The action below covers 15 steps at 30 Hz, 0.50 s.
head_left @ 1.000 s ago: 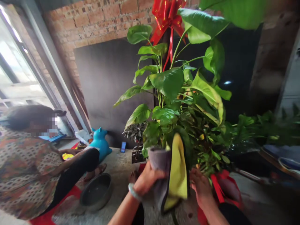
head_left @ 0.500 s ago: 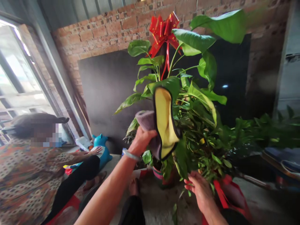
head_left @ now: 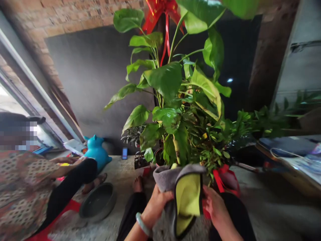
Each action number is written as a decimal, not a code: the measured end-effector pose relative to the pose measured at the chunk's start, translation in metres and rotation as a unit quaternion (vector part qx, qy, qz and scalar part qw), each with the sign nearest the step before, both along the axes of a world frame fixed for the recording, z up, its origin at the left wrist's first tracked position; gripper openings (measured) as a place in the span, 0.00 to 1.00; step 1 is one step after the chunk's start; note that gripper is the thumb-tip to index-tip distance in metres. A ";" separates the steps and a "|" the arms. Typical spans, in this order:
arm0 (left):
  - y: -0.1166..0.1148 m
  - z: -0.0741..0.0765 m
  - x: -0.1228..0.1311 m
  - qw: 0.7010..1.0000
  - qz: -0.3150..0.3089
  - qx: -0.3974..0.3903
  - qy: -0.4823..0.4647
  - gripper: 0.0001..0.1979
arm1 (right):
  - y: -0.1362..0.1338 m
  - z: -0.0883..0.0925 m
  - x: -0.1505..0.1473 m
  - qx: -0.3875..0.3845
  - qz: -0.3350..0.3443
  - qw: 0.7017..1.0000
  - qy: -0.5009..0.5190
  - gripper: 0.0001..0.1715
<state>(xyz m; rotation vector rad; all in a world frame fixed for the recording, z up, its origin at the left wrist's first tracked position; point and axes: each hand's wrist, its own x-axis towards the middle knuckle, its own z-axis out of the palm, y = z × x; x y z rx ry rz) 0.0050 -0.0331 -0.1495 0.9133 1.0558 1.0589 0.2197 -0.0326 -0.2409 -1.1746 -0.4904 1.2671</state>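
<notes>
Here the cloth (grey and yellow) sits gripped between left hand and right hand.

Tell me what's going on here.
A seated person holds a grey-and-yellow cloth in both hands, low in front of a big leafy potted plant. The left hand grips its grey part, the right hand its yellow edge. Another person sits at the left, beside a grey basin on the floor.

A person in a patterned top is sitting at the left edge of the frame. A grey basin is lying on the floor at lower left. A blue toy is standing behind it, near a dark panel.
</notes>
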 end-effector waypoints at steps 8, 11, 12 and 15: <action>-0.007 -0.072 0.048 0.994 0.110 -0.026 0.006 0.30 | -0.080 0.005 -0.019 0.067 -0.001 0.967 -0.246 0.30; -0.010 -0.084 0.046 0.991 0.118 0.014 0.064 0.27 | -0.081 0.011 -0.034 0.158 -0.042 0.897 -0.411 0.32; -0.011 -0.083 0.045 0.989 0.116 0.033 0.090 0.26 | -0.078 0.012 -0.036 0.164 -0.041 0.886 -0.433 0.34; -0.014 -0.074 0.042 0.982 0.097 0.070 0.145 0.25 | -0.067 0.015 -0.037 0.096 -0.013 0.911 -0.401 0.35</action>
